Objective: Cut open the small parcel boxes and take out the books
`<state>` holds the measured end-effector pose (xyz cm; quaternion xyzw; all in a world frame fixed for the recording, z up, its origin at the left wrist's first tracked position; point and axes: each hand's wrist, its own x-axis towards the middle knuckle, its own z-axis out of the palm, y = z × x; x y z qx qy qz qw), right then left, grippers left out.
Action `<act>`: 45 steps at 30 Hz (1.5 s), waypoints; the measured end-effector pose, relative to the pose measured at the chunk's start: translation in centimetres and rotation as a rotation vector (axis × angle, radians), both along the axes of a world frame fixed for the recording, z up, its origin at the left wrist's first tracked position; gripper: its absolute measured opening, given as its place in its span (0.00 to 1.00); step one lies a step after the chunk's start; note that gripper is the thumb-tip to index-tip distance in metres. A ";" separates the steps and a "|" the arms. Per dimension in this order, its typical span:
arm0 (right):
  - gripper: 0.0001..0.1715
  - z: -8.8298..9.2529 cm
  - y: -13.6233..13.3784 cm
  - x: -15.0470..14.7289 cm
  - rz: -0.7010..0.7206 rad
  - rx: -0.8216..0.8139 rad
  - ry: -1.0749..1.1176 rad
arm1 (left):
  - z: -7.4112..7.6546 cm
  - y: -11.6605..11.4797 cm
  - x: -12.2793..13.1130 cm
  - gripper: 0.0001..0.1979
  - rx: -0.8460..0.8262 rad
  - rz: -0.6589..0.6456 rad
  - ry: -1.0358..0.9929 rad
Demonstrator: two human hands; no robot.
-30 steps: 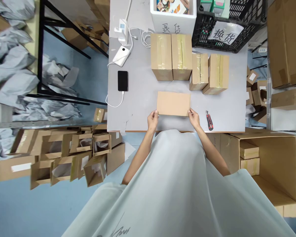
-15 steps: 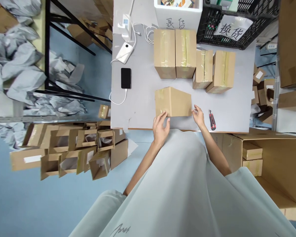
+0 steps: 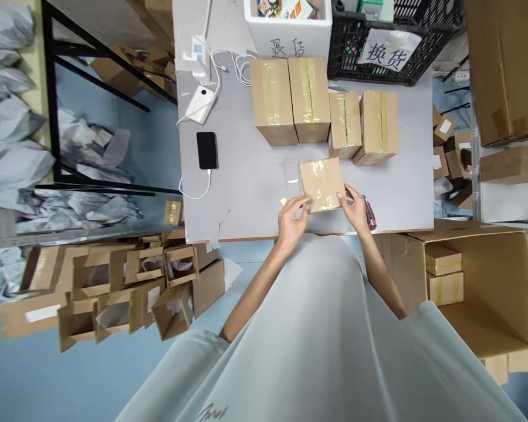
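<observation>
A small cardboard box (image 3: 321,181) with shiny tape across its top lies near the table's front edge, turned slightly. My right hand (image 3: 355,210) grips its right side, thumb on top. At the box's lower left corner, the thumb and fingers of my left hand (image 3: 294,220) are pinched together; what is between them is too small to make out. A clear, film-like strip (image 3: 293,180) shows on the table left of the box, with a tiny yellow piece (image 3: 283,201) nearby. Partly behind my right hand lies a red and black utility knife (image 3: 369,214).
Several taped boxes (image 3: 308,99) stand behind, before a white bin (image 3: 286,38) and a black crate (image 3: 391,53). A black phone (image 3: 207,150) and white power bank (image 3: 200,105) lie left. Open boxes (image 3: 114,287) fill the floor left; a large carton (image 3: 488,281) stands right.
The box has been turned so its taped face shows on top. My right hand has moved from beside the box onto its right side. The view has shifted to the right.
</observation>
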<state>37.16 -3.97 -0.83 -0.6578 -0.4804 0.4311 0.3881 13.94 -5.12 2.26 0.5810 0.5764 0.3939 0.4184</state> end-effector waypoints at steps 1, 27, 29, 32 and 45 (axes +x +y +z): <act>0.48 -0.2 0.0 0.3 -0.001 -0.010 0.019 | -0.3 0.2 -0.4 0.15 -0.019 0.027 0.007; 0.43 2.3 -1.7 -4.4 0.100 0.013 -0.767 | -11.7 2.0 -0.9 0.25 -0.721 0.073 -0.112; 0.40 2.0 -1.3 -2.0 0.012 0.011 -0.707 | -12.2 2.4 -0.1 0.25 -0.742 0.056 -0.166; 0.38 1.7 -0.7 1.5 -0.086 0.005 -0.571 | -12.5 2.8 1.0 0.25 -0.757 0.020 -0.264; 0.36 2.3 -0.4 0.6 -0.082 -0.001 -0.533 | -13.1 4.4 2.1 0.30 -0.871 0.161 -0.561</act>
